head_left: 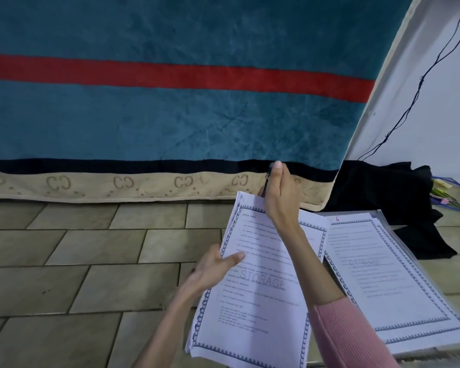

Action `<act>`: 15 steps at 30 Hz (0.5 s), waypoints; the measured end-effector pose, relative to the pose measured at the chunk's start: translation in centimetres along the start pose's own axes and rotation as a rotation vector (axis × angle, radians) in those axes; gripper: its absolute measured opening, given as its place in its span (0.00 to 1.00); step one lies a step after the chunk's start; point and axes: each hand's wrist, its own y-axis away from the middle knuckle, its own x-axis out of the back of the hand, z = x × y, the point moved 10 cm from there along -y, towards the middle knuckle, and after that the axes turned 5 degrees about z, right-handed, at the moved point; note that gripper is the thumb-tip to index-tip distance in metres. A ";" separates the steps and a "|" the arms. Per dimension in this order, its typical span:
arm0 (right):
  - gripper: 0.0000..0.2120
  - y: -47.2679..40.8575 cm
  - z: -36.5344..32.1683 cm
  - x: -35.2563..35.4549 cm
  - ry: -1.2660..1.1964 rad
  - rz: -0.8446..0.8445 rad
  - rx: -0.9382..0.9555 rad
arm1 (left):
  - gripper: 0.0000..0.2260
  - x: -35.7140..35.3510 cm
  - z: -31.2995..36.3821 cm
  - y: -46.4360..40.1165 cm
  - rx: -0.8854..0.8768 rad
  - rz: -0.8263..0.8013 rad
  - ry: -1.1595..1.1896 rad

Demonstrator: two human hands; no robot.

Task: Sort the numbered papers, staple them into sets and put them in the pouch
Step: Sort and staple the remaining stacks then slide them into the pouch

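head view: left hand (213, 266) gripping paper set (255, 282), right hand (276, 192) clamping black stapler (268, 179) at top corner; best keeping edges squared while squeezing.

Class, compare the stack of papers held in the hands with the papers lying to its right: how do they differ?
The held stack is lifted and tilted, gripped by the left hand, with the right hand pressing a dark stapler at its top edge. The lying papers rest flat, untouched. A red 6 shows on the lying papers; none is visible on the held stack. Both have blue patterned borders.
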 end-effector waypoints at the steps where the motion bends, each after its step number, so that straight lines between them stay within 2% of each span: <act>1: 0.18 0.1 -0.2 -0.3 -0.009 -0.020 0.000 | 0.06 -0.2 0.1 0.0 -0.002 -0.010 -0.008; 5: 0.21 0.6 -0.3 -1.5 -0.105 -0.106 -0.087 | 0.08 -1.0 0.2 -0.1 -0.002 -0.047 -0.028; 9: 0.22 0.6 -0.3 -2.1 -0.162 -0.122 -0.145 | 0.10 -1.4 0.1 0.0 0.004 -0.060 -0.052; 15: 0.23 0.5 0.0 -2.7 -0.206 -0.137 -0.168 | 0.07 -1.4 0.1 0.1 0.003 -0.059 -0.050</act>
